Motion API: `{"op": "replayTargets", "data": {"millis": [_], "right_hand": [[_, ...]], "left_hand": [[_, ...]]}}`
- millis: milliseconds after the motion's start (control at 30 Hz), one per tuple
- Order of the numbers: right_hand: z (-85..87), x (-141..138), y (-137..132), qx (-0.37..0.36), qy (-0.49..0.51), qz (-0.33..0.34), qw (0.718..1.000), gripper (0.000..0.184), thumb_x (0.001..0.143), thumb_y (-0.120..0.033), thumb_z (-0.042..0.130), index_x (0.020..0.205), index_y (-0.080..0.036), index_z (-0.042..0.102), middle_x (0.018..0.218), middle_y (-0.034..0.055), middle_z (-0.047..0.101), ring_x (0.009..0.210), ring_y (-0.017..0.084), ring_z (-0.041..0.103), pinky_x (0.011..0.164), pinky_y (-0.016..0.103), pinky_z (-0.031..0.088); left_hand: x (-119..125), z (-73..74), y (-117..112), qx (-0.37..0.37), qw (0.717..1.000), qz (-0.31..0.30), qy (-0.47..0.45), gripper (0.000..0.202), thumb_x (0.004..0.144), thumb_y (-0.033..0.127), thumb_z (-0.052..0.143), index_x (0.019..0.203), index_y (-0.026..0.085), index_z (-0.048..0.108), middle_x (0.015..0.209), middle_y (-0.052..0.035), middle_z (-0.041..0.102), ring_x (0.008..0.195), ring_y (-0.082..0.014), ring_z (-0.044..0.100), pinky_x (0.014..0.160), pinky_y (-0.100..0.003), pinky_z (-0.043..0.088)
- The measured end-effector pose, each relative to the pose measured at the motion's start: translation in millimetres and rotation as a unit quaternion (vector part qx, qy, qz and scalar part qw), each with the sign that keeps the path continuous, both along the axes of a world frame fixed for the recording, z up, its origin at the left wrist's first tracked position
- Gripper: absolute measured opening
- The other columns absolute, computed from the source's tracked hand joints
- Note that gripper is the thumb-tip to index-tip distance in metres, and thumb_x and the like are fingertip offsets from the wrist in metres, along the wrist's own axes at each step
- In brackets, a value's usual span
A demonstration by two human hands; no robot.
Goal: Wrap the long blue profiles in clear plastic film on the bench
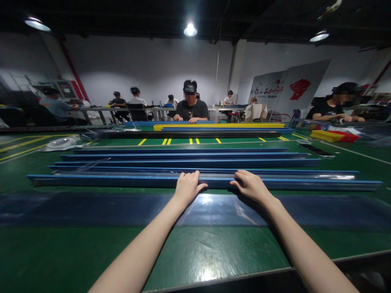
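Across the green table (195, 248) lies a long blue profile strip (106, 181), the nearest of several such strips. My left hand (187, 188) is closed on it just left of the middle, fingers over the top edge and thumb along the near side. A short way to the right, my right hand (252, 186) grips the same strip, its fingers curled over the top. Between my hands a bare stretch of the strip shows. Nearer to me a long strip of clear plastic film (91, 208) lies flat, passing under my forearms.
More blue strips (189, 162) lie parallel behind. Farther back are a black strip (195, 134) and a yellow strip (220, 126). A dark flat phone-like object (316, 150) and a yellow tray (325, 135) sit at right, a plastic-wrapped roll (62, 143) at left. A person (192, 108) sits opposite.
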State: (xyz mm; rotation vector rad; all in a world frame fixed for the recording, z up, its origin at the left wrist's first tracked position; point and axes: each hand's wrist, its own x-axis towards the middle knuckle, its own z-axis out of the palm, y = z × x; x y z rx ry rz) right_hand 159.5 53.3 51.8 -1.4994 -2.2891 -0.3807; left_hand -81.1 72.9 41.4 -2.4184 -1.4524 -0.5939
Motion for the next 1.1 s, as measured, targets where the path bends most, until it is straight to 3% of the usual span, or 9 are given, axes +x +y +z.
{"op": "replayTargets", "data": {"millis": [433,633,1100], "right_hand": [[2.5,-10,-3,0.003,-0.05,-0.011,0.999,0.027,0.087,-0.038,0.039,0.074,-0.018,0.053,0.078,0.0051,0.058,0.073,0.017,0.053,0.063,0.025,0.033],[-2.1,-30,0,0.033,-0.043,0.028,0.998,0.023,0.087,-0.036,0.042,0.083,-0.017,0.054,0.082,0.0053,0.059,0.078,0.017,0.052,0.068,0.026,0.033],[-3.6,-36,6,0.062,-0.062,0.019,0.996,0.019,0.086,-0.029,0.046,0.074,-0.017,0.055,0.075,0.0043,0.058,0.069,0.014,0.05,0.06,0.025,0.029]], "left_hand": [[0,-2.5,0,0.021,1.0,-0.004,0.018,0.033,0.081,0.049,0.048,0.081,0.017,0.055,0.08,-0.0054,0.063,0.079,-0.021,0.055,0.069,-0.032,0.031],[-1,-3.4,0,0.025,0.999,-0.005,0.02,0.033,0.081,0.05,0.048,0.082,0.017,0.056,0.08,-0.0056,0.063,0.08,-0.0212,0.055,0.07,-0.032,0.032],[-1,-2.9,1,0.021,0.999,-0.015,0.021,0.033,0.081,0.049,0.047,0.086,0.018,0.054,0.083,-0.0053,0.062,0.081,-0.0211,0.054,0.069,-0.032,0.031]]}}
